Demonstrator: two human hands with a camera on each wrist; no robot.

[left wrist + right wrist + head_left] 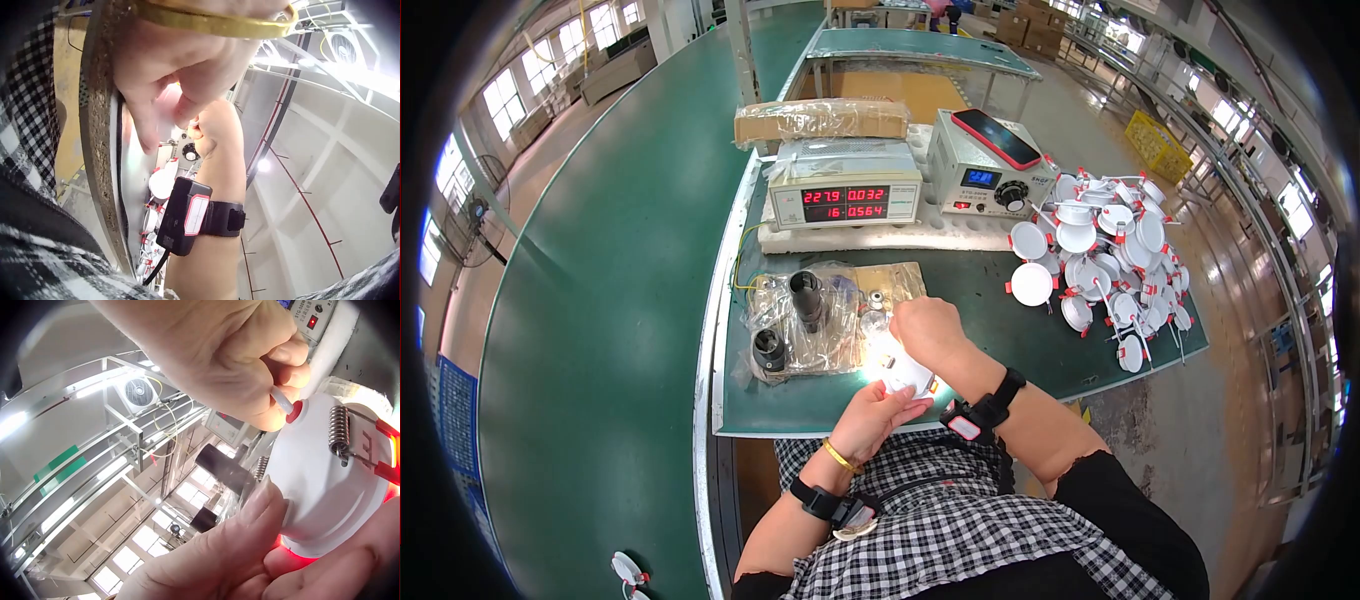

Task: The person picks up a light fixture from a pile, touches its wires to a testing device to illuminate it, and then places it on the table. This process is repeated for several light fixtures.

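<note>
A round white downlight (312, 469) glows brightly on its face side. My left hand (870, 418) grips the lamp's body, thumb on one side and fingers around the other. Coil springs with red-tipped clips show on its sides in the right wrist view. A short white cable (281, 399) leaves the lamp through a red grommet, and my right hand (930, 332) grips it with curled fingers; its far end is hidden inside that hand. Just beyond the hands lies a plastic-wrapped board (840, 340) carrying two black cylinders (806, 300).
A meter (845, 205) with red digits stands at the back beside a power unit (985, 170), with a phone (997, 138) on top. Many white downlights (1076, 238) are heaped at the right of the table. A green surface (600, 350) runs along the left.
</note>
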